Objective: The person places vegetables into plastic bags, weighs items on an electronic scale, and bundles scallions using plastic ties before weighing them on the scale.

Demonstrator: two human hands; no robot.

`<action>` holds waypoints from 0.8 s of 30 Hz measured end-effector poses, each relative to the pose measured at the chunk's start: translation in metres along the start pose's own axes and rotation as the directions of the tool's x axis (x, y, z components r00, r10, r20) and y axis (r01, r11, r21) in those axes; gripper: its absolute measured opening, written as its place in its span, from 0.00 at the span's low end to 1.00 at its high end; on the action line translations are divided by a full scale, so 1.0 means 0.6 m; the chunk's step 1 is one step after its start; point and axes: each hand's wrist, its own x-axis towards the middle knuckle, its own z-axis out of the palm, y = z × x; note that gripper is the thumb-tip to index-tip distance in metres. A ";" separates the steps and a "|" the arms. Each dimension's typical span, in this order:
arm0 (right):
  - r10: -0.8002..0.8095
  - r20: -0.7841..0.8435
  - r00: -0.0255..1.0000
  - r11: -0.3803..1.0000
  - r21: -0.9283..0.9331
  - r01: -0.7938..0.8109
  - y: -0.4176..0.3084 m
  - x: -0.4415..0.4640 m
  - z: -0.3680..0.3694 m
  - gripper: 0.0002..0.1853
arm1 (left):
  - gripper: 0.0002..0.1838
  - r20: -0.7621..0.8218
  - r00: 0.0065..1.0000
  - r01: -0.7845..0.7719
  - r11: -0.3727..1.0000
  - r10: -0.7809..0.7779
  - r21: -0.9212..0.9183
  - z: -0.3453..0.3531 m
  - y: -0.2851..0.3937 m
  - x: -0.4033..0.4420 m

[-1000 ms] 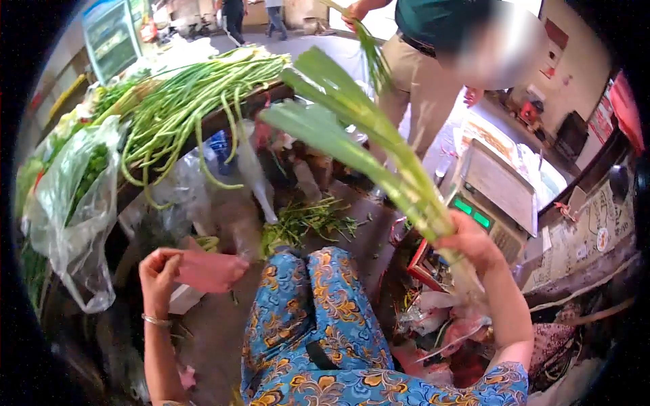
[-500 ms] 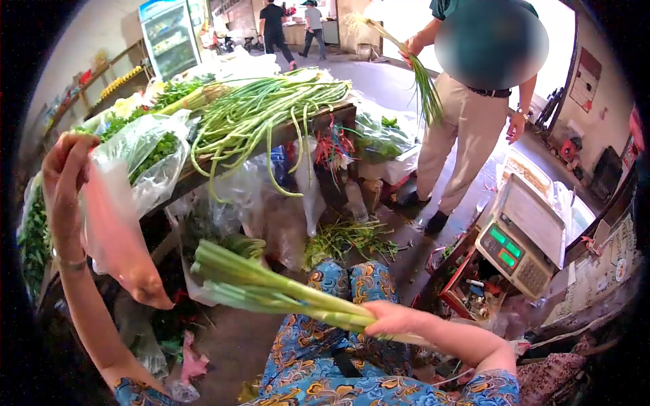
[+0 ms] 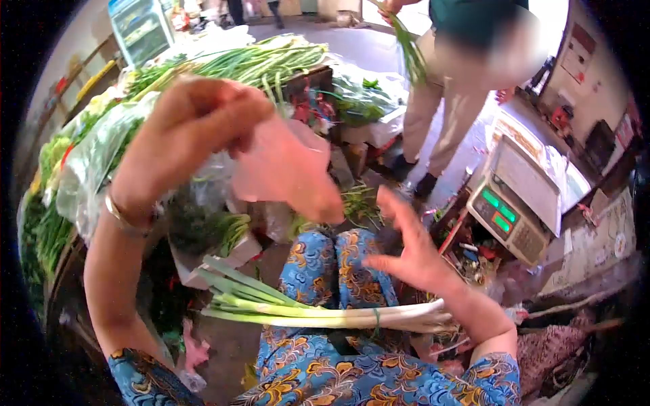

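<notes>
Pinched in the raised fingers of my left hand [image 3: 193, 135] is a thin pink plastic bag [image 3: 288, 169], which hangs toward the middle of the view. My right hand [image 3: 416, 254] is open, thumb and fingers apart, just right of the bag and not touching it. Across my lap lies a bunch of green onions [image 3: 325, 314], tied with a green band near the white ends. Its leafy ends point left, and its root ends sit below my right forearm.
At the left, a stall table bears long beans [image 3: 264, 59], leafy greens and a clear plastic bag [image 3: 101, 169]. A digital scale [image 3: 511, 210] stands at right. A person [image 3: 440, 115] opposite holds green onions [image 3: 409, 54]. Loose greens [image 3: 362, 206] lie on the floor.
My right hand has let go of the green onions, which now rest on my lap, and has risen open. My left hand has brought the pink bag rightward to the middle.
</notes>
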 end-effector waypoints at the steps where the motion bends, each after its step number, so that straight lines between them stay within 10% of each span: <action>1: -0.027 -0.088 0.996 0.997 -0.074 0.021 -0.019 0.013 -0.022 0.59 | 0.13 0.060 0.998 -0.028 1.000 0.028 -0.010 0.031 0.005 0.010; 6: -0.099 -0.398 0.912 0.919 -0.388 -0.070 -0.023 0.066 -0.041 0.67 | 0.11 0.333 0.899 -0.250 0.957 0.285 -0.145 0.157 0.046 0.037; 8: -0.093 -0.436 0.895 0.956 -0.289 -0.042 0.041 0.068 -0.050 0.47 | 0.06 0.374 0.657 -0.678 0.730 0.654 -0.084 0.196 0.040 0.054; 10: -0.069 -0.413 0.908 0.996 -0.076 0.041 0.073 0.035 -0.059 0.29 | 0.09 0.422 0.620 -0.726 0.688 0.661 -0.012 0.215 0.034 0.050; 13: 0.282 -0.466 0.838 0.958 0.178 -0.223 0.129 -0.020 -0.109 0.19 | 0.23 0.375 0.757 -0.607 0.789 0.535 0.100 0.242 -0.025 0.044; 16: 0.418 -0.594 0.688 0.834 0.551 -0.031 0.101 -0.063 -0.189 0.12 | 0.33 0.330 0.863 -0.430 0.899 0.383 0.081 0.255 -0.103 0.010; 20: 0.389 -0.689 0.611 0.921 0.291 -0.258 0.182 -0.071 -0.375 0.12 | 0.29 0.520 0.854 -0.026 0.999 0.032 -0.019 0.280 -0.215 -0.057; 24: 0.133 -0.801 0.584 0.986 0.044 -0.164 0.283 -0.068 -0.491 0.12 | 0.26 0.594 0.795 -0.137 0.990 0.121 -0.019 0.328 -0.283 -0.139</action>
